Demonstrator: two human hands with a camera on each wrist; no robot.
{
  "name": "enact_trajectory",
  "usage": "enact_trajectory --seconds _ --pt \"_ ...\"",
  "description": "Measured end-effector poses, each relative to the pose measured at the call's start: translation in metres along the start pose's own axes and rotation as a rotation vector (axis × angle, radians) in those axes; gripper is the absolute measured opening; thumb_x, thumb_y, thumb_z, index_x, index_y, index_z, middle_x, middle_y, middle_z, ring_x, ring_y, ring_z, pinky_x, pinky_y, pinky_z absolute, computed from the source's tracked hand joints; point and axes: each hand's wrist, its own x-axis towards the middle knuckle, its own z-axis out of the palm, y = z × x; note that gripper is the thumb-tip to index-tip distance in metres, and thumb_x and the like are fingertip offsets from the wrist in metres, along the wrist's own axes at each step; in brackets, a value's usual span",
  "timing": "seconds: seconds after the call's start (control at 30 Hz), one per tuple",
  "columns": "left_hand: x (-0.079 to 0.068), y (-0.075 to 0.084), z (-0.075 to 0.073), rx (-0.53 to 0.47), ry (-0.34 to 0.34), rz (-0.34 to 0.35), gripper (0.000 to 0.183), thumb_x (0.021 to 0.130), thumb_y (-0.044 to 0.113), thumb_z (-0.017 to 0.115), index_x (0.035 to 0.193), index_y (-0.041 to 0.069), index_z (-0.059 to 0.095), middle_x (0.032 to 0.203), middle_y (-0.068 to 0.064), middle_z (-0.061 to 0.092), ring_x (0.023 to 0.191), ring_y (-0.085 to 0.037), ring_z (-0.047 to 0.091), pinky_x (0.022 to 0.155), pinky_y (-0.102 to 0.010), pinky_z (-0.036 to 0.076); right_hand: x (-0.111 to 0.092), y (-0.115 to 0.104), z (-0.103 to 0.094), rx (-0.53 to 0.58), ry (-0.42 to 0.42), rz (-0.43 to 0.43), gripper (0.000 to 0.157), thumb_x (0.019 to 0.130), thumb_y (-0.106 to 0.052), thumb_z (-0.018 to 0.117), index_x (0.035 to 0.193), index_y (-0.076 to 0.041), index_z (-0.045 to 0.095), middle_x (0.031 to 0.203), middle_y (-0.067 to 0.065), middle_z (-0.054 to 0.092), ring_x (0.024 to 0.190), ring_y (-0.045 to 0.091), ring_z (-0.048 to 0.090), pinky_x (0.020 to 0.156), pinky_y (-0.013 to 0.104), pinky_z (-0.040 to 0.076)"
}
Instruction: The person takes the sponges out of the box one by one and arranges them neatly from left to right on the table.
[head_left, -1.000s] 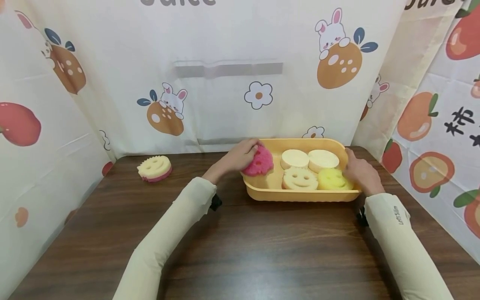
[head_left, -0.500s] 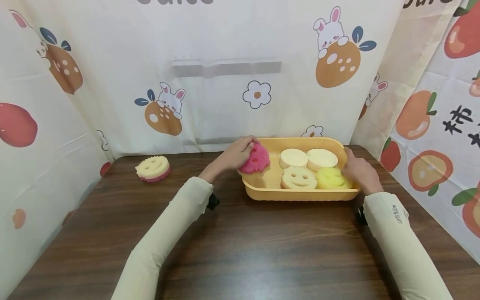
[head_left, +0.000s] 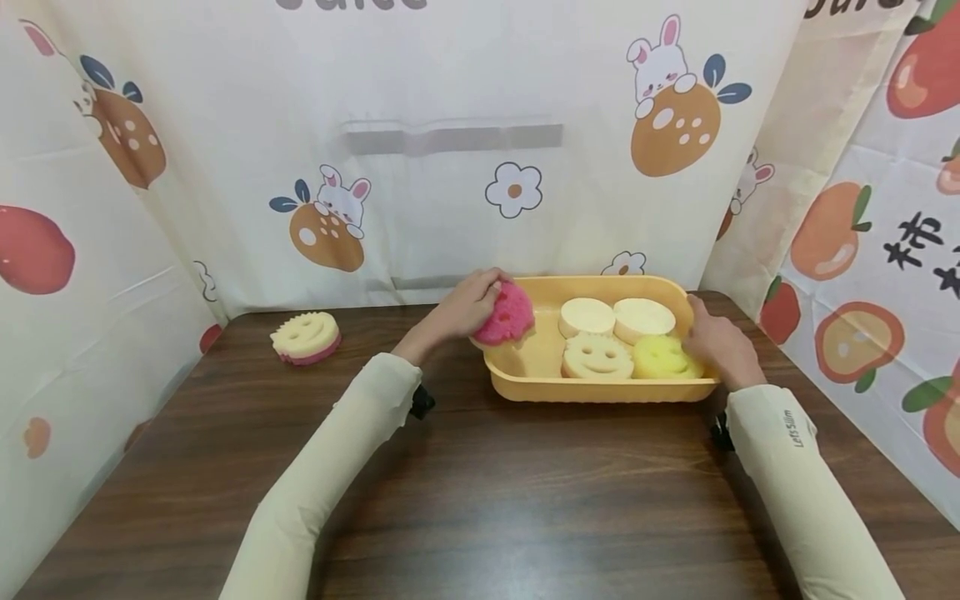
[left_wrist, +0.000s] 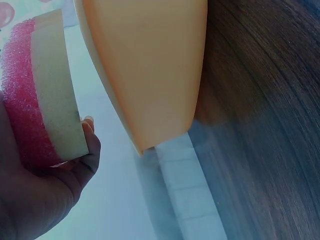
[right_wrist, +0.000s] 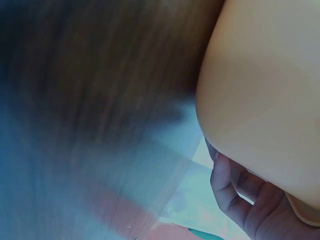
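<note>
My left hand grips a round smiley-face sponge with a pink scrubbing layer and a cream foam layer. It holds the sponge over the left end of a yellow plastic tray, pink face towards the head camera. In the left wrist view the sponge stands on edge, above the tray's rim. My right hand grips the tray's right end; its fingers curl against the outside wall in the right wrist view. Inside the tray lie two plain cream discs, a cream smiley sponge and a yellow smiley sponge.
Another cream-and-pink smiley sponge lies alone at the back left of the dark wooden table. A printed curtain hangs behind the table and along both sides, close behind the tray.
My left hand has shifted slightly left with the pink sponge, from over the tray's left part towards its left rim. The right hand and tray have stayed in place.
</note>
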Motion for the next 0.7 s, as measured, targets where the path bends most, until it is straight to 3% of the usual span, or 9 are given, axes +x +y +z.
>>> enact_trajectory --seconds 0.7 --pt "-0.003 -0.010 -0.012 -0.020 0.065 -0.036 0.032 0.107 0.021 0.036 0.128 0.011 0.058 0.120 -0.014 0.058 0.109 -0.027 0.052 0.097 -0.045 0.045 0.002 0.001 0.000 -0.010 0.006 -0.006 0.074 0.097 -0.019 0.039 0.158 -0.006 0.000 0.129 0.041 0.047 0.101 0.046 0.057 0.075 0.059 0.046"
